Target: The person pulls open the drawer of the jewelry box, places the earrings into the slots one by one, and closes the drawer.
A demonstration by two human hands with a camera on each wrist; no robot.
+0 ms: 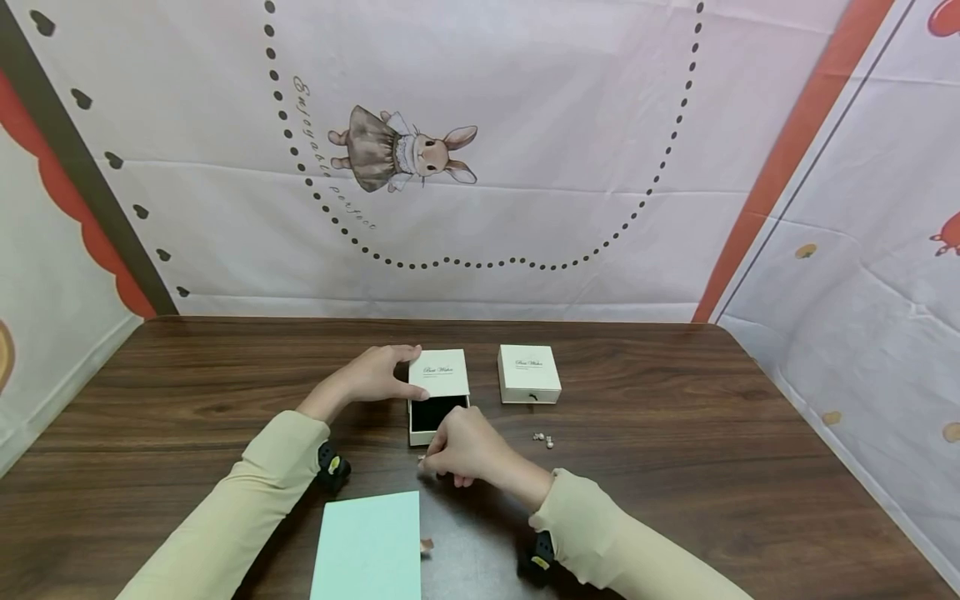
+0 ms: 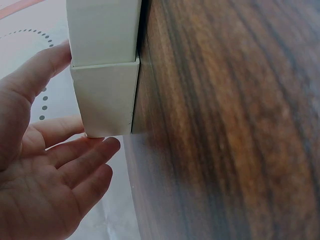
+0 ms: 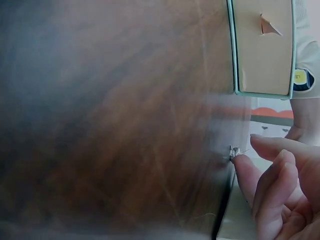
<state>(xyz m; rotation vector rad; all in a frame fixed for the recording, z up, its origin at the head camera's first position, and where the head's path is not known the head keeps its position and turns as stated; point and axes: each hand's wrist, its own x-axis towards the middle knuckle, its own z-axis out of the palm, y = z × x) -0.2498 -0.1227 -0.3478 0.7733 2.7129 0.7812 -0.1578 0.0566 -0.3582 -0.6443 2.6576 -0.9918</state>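
Observation:
A white drawer-style jewelry box point(image 1: 438, 372) with printed lettering has its drawer point(image 1: 426, 437) pulled partway toward me, showing a black lining. My left hand point(image 1: 372, 375) holds the box's sleeve, thumb on its top and other fingers by its far end point(image 2: 55, 165). In front of the drawer, my right hand point(image 1: 468, 450) is low over the table. In the right wrist view, a small shiny earring point(image 3: 234, 152) with a thin post stands right at the index fingertip. The thumb is apart from that finger, while the other fingers of the right hand point(image 3: 280, 190) are curled.
A second white jewelry box point(image 1: 528, 373), closed, stands right of the first. Several small shiny pieces point(image 1: 549, 442) lie in front of it. A mint-green box point(image 1: 367, 550) with a small tab stands near me. The brown wooden table point(image 1: 712, 433) meets a printed cloth backdrop point(image 1: 562, 167).

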